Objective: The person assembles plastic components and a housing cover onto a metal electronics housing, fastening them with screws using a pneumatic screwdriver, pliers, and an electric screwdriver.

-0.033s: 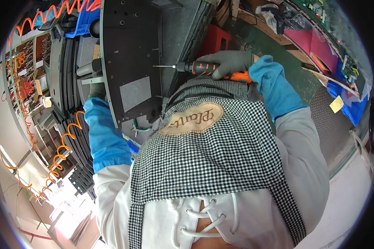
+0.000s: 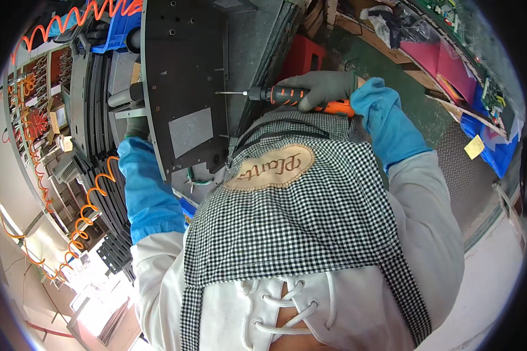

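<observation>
My right hand (image 2: 332,88), in a dark grey glove, is wrapped round a black and orange power screwdriver (image 2: 287,95). Its long thin bit points left, and the tip is at the right-hand part of a large dark metal panel (image 2: 184,76); I cannot tell whether it touches. The panel has small holes, a few fittings and a pale grey rectangular patch (image 2: 191,133). Past the panel's left edge, next to a light metal bracket (image 2: 130,113), is my left hand (image 2: 137,127), gloved too. The panel and bracket hide most of its fingers.
Green-handled pliers (image 2: 199,181) lie on the bench below the panel. Long black metal strips (image 2: 99,111) stand stacked at the left. Orange coiled hoses (image 2: 79,234) hang there. A red stool or bin (image 2: 301,55) stands beyond the bench; at far right is a shelf with pink sheets (image 2: 454,70).
</observation>
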Action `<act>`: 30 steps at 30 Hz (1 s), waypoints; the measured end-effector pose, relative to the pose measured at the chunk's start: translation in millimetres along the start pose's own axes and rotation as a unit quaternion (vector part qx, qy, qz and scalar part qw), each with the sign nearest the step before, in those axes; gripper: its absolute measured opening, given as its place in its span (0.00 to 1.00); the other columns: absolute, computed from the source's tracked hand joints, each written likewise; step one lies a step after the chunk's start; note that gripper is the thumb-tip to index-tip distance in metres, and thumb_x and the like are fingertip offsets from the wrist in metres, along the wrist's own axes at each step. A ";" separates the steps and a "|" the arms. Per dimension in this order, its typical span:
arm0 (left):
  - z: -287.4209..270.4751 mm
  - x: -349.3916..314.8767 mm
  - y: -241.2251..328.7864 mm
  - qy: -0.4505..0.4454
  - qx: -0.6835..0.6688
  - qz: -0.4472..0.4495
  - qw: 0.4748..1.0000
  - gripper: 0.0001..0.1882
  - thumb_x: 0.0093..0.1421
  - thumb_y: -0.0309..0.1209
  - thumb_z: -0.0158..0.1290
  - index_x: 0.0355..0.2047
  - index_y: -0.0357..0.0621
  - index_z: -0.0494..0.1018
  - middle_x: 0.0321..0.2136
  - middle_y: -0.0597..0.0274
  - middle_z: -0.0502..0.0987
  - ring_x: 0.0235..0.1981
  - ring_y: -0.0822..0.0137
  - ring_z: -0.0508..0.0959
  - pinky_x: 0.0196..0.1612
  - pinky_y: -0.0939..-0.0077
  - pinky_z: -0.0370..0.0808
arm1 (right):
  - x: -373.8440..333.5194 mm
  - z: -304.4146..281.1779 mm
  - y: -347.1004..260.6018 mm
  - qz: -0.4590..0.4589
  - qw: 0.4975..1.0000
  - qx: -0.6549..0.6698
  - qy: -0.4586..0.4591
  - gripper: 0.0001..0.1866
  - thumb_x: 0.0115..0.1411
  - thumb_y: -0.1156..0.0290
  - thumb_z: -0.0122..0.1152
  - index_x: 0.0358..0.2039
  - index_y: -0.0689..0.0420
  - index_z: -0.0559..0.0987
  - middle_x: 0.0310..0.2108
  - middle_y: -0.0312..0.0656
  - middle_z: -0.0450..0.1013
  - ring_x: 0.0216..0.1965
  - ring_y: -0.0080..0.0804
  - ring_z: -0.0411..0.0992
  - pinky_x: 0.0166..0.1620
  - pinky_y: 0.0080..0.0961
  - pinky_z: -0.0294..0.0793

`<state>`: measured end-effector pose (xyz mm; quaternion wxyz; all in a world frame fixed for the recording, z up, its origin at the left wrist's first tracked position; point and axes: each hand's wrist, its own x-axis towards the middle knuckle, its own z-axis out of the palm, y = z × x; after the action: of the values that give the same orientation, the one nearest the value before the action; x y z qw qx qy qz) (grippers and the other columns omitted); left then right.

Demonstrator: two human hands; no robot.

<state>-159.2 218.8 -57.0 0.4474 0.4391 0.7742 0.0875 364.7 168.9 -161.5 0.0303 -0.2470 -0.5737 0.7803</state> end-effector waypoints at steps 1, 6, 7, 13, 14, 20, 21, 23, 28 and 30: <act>-1.7 -1.6 -0.8 -0.002 0.002 -0.005 1.000 0.22 0.69 0.37 0.54 0.59 0.40 0.74 0.53 0.58 0.80 0.49 0.66 0.80 0.54 0.70 0.74 | 0.5 0.5 -1.1 0.000 1.000 0.000 -0.001 0.47 0.50 0.67 0.67 0.72 0.57 0.63 0.56 0.48 0.73 0.48 0.36 0.76 0.55 0.33 0.76; 4.4 -5.1 1.6 -0.015 0.013 -0.027 0.999 0.21 0.69 0.38 0.54 0.58 0.41 0.74 0.52 0.58 0.80 0.49 0.66 0.80 0.53 0.69 0.75 | 1.4 4.1 -13.4 0.037 0.997 -0.063 0.021 0.49 0.48 0.67 0.66 0.73 0.56 0.62 0.52 0.48 0.74 0.45 0.37 0.76 0.49 0.33 0.76; 4.7 -5.0 2.8 -0.017 0.015 -0.031 0.999 0.21 0.69 0.38 0.54 0.58 0.41 0.74 0.52 0.58 0.80 0.48 0.66 0.80 0.53 0.69 0.75 | 0.6 5.4 -17.5 0.038 0.997 -0.063 0.021 0.49 0.48 0.67 0.66 0.73 0.56 0.62 0.52 0.48 0.74 0.45 0.37 0.76 0.49 0.33 0.76; 5.9 -8.5 -1.0 -0.034 0.018 -0.055 0.998 0.21 0.69 0.40 0.53 0.58 0.42 0.75 0.51 0.59 0.81 0.48 0.66 0.81 0.52 0.69 0.75 | -3.0 6.6 -42.8 0.034 0.993 -0.115 0.022 0.50 0.49 0.65 0.66 0.73 0.60 0.60 0.44 0.49 0.78 0.36 0.35 0.78 0.41 0.30 0.77; 5.6 -5.1 0.4 -0.034 0.017 -0.059 0.998 0.21 0.69 0.40 0.53 0.58 0.42 0.75 0.51 0.59 0.81 0.47 0.66 0.81 0.51 0.69 0.76 | 0.1 6.0 -42.3 0.025 0.989 -0.143 0.021 0.50 0.49 0.65 0.66 0.73 0.61 0.60 0.43 0.49 0.78 0.35 0.35 0.78 0.41 0.30 0.77; 7.1 -7.9 -6.7 -0.039 0.016 -0.090 0.995 0.21 0.70 0.42 0.52 0.57 0.43 0.75 0.51 0.60 0.81 0.46 0.66 0.81 0.50 0.69 0.76 | -2.1 4.7 -47.9 0.031 0.990 -0.139 0.007 0.51 0.48 0.63 0.67 0.73 0.62 0.60 0.44 0.49 0.78 0.35 0.35 0.78 0.41 0.29 0.77; 7.7 -8.7 -5.9 -0.041 0.017 -0.095 0.995 0.21 0.70 0.42 0.52 0.57 0.44 0.75 0.51 0.60 0.81 0.46 0.66 0.81 0.50 0.69 0.76 | -1.6 3.5 -44.7 0.031 0.995 -0.097 0.011 0.51 0.48 0.63 0.67 0.73 0.62 0.60 0.45 0.50 0.78 0.35 0.35 0.78 0.42 0.29 0.78; 8.6 -13.0 -4.1 -0.044 0.021 -0.103 0.993 0.21 0.70 0.42 0.52 0.57 0.44 0.75 0.50 0.60 0.81 0.46 0.66 0.81 0.50 0.68 0.76 | 2.8 2.6 -40.8 0.021 0.994 -0.108 0.006 0.51 0.48 0.63 0.67 0.73 0.62 0.60 0.46 0.50 0.78 0.36 0.35 0.78 0.42 0.29 0.78; 9.5 -18.2 7.2 -0.049 0.035 -0.123 0.991 0.21 0.70 0.44 0.52 0.56 0.45 0.76 0.50 0.60 0.82 0.45 0.67 0.82 0.49 0.68 0.77 | 5.5 -6.3 -45.7 0.027 0.996 -0.079 -0.010 0.51 0.48 0.64 0.68 0.73 0.62 0.60 0.48 0.50 0.77 0.39 0.34 0.78 0.44 0.29 0.78; 15.0 -19.6 14.7 -0.053 0.041 -0.126 0.990 0.21 0.70 0.44 0.52 0.56 0.45 0.76 0.50 0.61 0.82 0.45 0.67 0.82 0.48 0.68 0.77 | 10.2 -10.3 -42.1 0.018 0.996 -0.090 -0.016 0.50 0.48 0.65 0.68 0.72 0.63 0.61 0.49 0.50 0.77 0.40 0.35 0.77 0.45 0.29 0.77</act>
<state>-134.6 208.9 -45.9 0.4770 0.3596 0.8016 -0.0248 350.1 195.7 -129.1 -0.0153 -0.2461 -0.6373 0.7301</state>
